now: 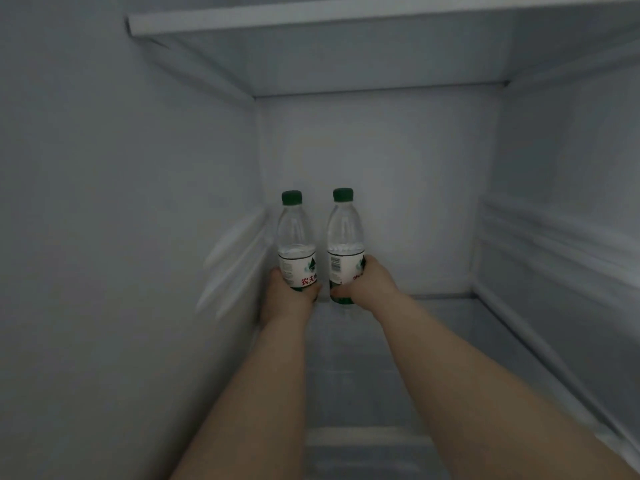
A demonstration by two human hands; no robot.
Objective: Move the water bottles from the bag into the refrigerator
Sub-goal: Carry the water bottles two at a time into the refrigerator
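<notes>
Both your bare forearms reach deep into the dim, pale grey refrigerator compartment [381,168], and each hand carries one bottle. Your left hand [289,296] wraps the lower part of the left clear plastic water bottle with a green cap and white label [296,237]; its fingers [313,292] are curled round the base below the red lettering. Your right hand [369,280] grips the right clear plastic water bottle with a green cap and barcode label [344,233] the same way, fingers [337,292] closed round its green bottom section. The two bottles stand upright side by side, near each other but not touching, towards the left of the compartment and close to the rear wall. Whether their bases already rest on the transparent lower shelf [367,368] you cannot tell, as your hands cover that area. The left bottle is near the left side wall, beside its moulded rails [235,251]. A white shelf edge [346,13] runs across the top, above both caps
</notes>
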